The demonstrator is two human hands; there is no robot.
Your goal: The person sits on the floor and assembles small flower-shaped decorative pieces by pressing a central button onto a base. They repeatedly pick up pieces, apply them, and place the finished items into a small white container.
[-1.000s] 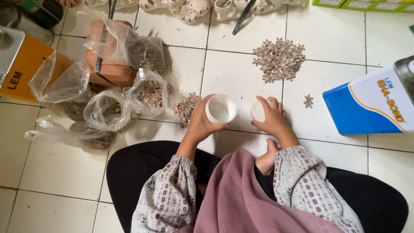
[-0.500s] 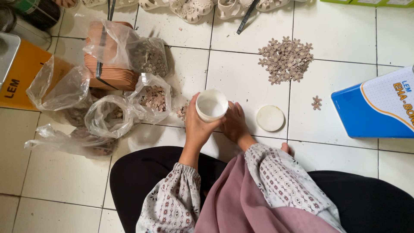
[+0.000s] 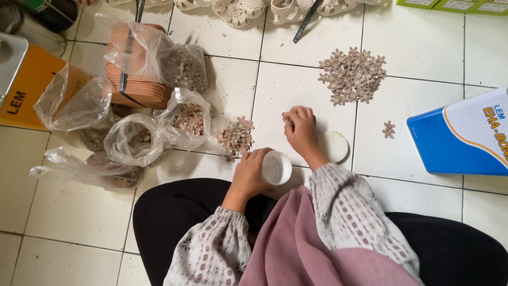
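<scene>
White cup (image 3: 277, 168) sits low in the left hand (image 3: 253, 169), which wraps around it above the lap. Beside it, the right hand (image 3: 301, 127) rests on the floor tiles with fingertips pinched shut, next to a round white lid (image 3: 336, 146).

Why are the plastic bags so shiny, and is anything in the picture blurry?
In the head view, soft light from above glints off the crinkled plastic bags, giving pale glare patches; the floor tiles shine softly; shadows are faint; the left hand with its white cup, the right hand and the flower pieces look sharp, with no obvious blur.
</scene>
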